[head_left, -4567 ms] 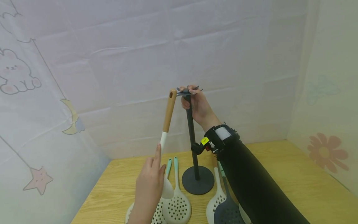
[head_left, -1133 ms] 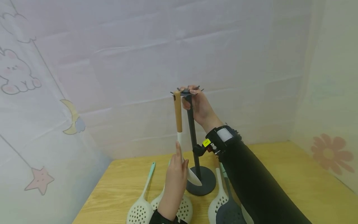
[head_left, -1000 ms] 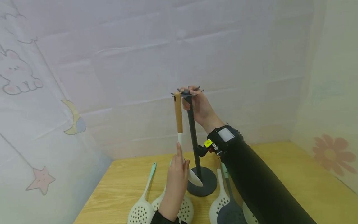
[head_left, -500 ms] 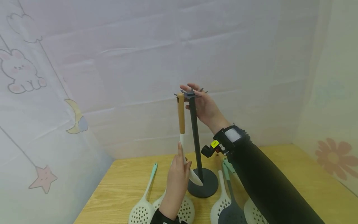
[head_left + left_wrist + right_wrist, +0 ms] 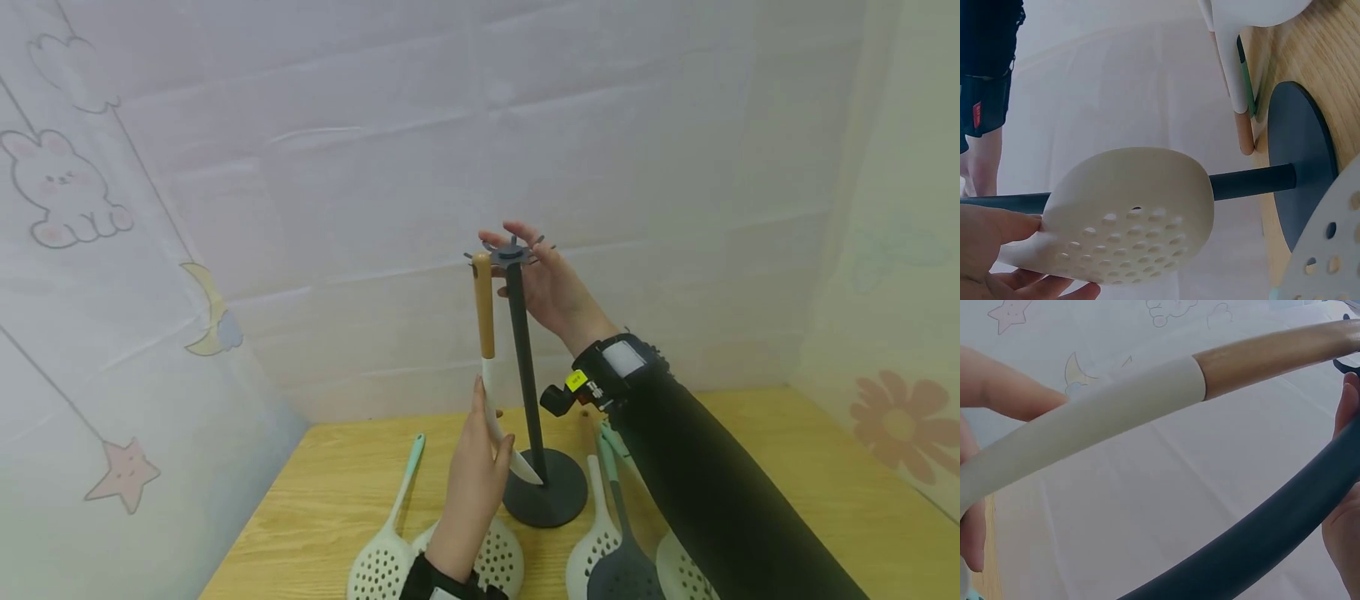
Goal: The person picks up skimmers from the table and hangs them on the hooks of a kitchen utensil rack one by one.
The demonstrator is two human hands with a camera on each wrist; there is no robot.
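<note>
Cream slotted spoons on the wooden table (image 5: 787, 467): I count four flat ones in the head view, a mint-handled one far left (image 5: 384, 546), one under my left wrist (image 5: 501, 554), one right of the stand's base (image 5: 587, 546), one cut off behind my right sleeve (image 5: 678, 575).
Dark grey slotted spoon (image 5: 622, 567): one, flat between the two right-hand cream ones.
My left hand (image 5: 480, 462): fingers pinch the neck of the cream slotted spoon with the wooden handle (image 5: 484, 312), which hangs upright from the top of the stand.
Black metal utensil stand (image 5: 522, 367): one post on a round base, at the middle of the table.
My right hand (image 5: 543, 279): released, fingers spread loosely round the stand's hooked top.
Left wrist view only: the hanging spoon's holed bowl (image 5: 1129, 215) across the post.
Right wrist view only: the join of cream neck and wood.
Hard to make out: the hook under the handle's tip.
</note>
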